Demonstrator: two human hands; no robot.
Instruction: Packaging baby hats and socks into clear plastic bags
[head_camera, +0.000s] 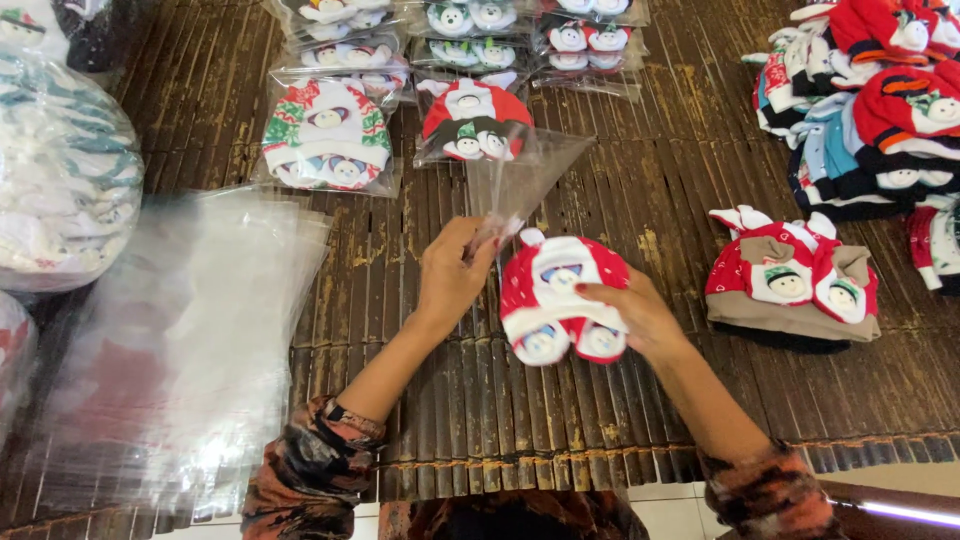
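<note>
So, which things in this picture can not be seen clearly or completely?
- Head view: the clear bag in the left hand is see-through and blurred; whether its mouth is open cannot be told.
- The right hand covers part of the red and white set.
- The pile of hats is cut by the right edge.
- The plastic sheets are blurred; no count possible.

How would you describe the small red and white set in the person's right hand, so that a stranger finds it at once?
Start from the dark slatted mat that covers the floor and look at its middle, just above the person's two forearms. There the right hand grips a folded red and white baby set with round penguin faces. Unlike the wrapped sets beyond, it has no bag; the left hand holds a clear bag beside it.
</note>
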